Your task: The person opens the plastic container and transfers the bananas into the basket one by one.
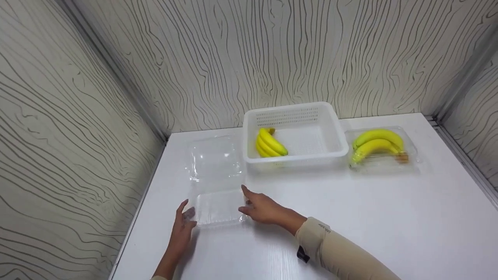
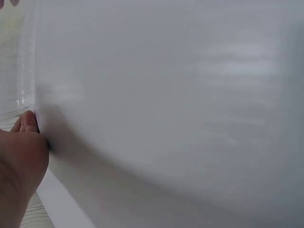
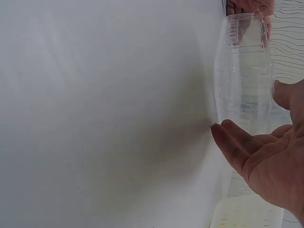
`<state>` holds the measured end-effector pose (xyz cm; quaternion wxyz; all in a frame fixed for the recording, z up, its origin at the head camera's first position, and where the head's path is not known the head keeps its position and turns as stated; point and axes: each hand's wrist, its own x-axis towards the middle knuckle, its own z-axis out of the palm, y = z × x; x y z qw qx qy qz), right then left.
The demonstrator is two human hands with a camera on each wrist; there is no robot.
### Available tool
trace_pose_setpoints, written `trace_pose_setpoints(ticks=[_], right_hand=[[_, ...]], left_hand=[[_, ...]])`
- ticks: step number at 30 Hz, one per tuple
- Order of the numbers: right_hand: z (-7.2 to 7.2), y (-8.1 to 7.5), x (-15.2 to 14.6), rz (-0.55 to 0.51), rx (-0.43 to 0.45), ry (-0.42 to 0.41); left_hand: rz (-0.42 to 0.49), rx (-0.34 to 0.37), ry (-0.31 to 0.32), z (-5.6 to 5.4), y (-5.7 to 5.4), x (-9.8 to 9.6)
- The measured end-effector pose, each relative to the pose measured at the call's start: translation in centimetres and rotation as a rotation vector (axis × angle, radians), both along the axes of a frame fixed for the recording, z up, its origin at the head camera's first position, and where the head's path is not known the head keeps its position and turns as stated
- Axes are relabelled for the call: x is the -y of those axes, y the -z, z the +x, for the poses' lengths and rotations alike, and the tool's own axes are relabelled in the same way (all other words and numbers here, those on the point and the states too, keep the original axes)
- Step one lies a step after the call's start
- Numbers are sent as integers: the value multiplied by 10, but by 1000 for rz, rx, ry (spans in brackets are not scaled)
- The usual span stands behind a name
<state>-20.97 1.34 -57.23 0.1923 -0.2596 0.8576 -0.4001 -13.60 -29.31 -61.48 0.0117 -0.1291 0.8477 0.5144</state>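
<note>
A clear plastic clamshell container lies unfolded on the white table, its lid spread toward the back wall. My left hand grips the left end of the near half; some of its fingers show through the plastic. In the right wrist view the left hand is at the far end of the container. At the right end, my right hand has thumb and index finger extended beside the rim. The right wrist view shows its fingers fairly straight, close against the container's side. Nothing lies inside the container.
A white perforated basket stands behind and to the right, holding a bunch of bananas. Farther right is a clear clamshell with bananas inside. Patterned panels wall the table at back and sides.
</note>
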Motion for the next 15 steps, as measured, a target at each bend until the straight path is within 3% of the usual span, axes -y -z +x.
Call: trace_pose_setpoints(ticks=[8, 15], right_hand=[[-5, 4, 16, -41, 1, -4], [-10, 7, 24, -94, 70, 59]], left_hand=[[-20, 32, -43, -4, 1, 18], [10, 18, -37, -6, 0, 35]])
